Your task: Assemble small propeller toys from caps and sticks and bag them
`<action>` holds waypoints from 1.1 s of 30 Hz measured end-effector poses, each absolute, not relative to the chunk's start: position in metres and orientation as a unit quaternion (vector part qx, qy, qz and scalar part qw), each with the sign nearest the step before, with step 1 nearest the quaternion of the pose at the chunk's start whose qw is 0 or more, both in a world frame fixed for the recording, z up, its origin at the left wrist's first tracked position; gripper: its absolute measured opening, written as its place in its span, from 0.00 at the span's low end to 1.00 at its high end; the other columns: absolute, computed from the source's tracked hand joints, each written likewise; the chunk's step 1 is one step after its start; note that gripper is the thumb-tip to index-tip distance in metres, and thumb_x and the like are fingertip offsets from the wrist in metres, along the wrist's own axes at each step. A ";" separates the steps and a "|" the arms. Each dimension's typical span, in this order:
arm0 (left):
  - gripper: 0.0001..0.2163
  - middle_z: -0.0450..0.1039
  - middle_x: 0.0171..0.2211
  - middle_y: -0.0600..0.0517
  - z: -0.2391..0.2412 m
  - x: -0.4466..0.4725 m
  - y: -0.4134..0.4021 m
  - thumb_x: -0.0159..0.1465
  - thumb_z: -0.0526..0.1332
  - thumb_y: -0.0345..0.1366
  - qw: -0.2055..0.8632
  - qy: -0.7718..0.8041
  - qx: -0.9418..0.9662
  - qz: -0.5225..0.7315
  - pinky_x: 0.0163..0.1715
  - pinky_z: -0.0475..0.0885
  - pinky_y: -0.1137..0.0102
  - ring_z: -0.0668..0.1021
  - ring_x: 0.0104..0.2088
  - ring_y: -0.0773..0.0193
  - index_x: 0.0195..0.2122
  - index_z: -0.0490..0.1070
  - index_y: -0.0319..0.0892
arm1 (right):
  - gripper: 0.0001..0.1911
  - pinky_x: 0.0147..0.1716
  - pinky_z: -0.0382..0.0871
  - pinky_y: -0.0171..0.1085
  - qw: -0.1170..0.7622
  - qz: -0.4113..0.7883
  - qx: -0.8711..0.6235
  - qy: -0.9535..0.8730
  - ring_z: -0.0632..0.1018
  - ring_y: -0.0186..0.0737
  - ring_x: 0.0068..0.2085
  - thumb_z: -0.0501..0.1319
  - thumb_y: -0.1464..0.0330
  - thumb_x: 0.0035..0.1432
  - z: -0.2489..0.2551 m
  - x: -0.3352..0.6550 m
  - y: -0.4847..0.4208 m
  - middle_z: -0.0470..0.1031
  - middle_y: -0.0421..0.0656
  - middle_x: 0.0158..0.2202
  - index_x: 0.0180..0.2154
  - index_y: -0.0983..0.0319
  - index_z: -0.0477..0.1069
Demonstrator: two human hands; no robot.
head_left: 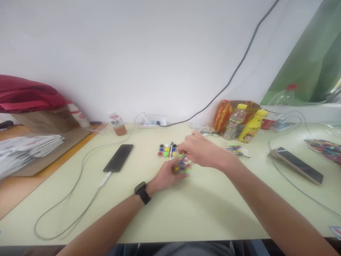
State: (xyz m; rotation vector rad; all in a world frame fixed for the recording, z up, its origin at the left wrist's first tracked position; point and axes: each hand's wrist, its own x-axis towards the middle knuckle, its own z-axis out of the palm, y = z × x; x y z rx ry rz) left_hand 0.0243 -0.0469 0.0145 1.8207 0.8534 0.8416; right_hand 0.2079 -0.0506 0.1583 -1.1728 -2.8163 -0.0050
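Note:
My left hand [165, 175], with a black watch on its wrist, is closed around a small bundle of coloured pieces [181, 165] at the middle of the pale green table [191, 209]. My right hand [200, 150] hovers just above and to the right of it, fingers curled and pinched at the same bundle. Right behind both hands lies a cluster of small round coloured caps [167, 149] in red, blue, green, yellow and white. What exactly the bundle is made of is too small and blurred to tell.
A black phone [118, 157] on a white cable lies to the left. A second phone [299, 165] lies to the right. Drink bottles [252, 125], glasses [211, 133], a power strip [151, 122] and a small bottle [118, 123] stand along the wall. Coloured bits [236, 149] lie right of my hands.

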 end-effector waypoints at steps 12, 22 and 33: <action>0.19 0.81 0.47 0.44 0.013 0.023 -0.047 0.60 0.73 0.39 0.474 0.343 0.736 0.340 0.44 0.76 0.64 0.81 0.45 0.51 0.51 0.77 0.40 | 0.12 0.46 0.57 0.41 0.091 0.107 -0.362 -0.921 0.70 0.36 0.30 0.58 0.77 0.61 0.155 0.218 -0.047 0.76 0.39 0.25 0.28 0.60 0.75; 0.19 0.80 0.52 0.41 0.023 0.027 -0.050 0.69 0.65 0.44 0.557 0.302 0.670 0.387 0.53 0.75 0.58 0.81 0.53 0.49 0.56 0.75 0.41 | 0.36 0.50 0.74 0.47 0.351 0.334 -0.403 -0.776 0.79 0.48 0.48 0.73 0.53 0.53 0.096 0.271 -0.040 0.79 0.49 0.51 0.60 0.57 0.70; 0.13 0.84 0.41 0.45 0.020 0.025 -0.043 0.66 0.68 0.45 0.515 0.344 0.660 0.426 0.46 0.77 0.66 0.83 0.42 0.55 0.41 0.84 0.40 | 0.19 0.39 0.72 0.40 0.375 0.488 -0.385 -0.688 0.79 0.40 0.34 0.69 0.53 0.59 0.044 0.259 -0.042 0.81 0.45 0.31 0.32 0.64 0.79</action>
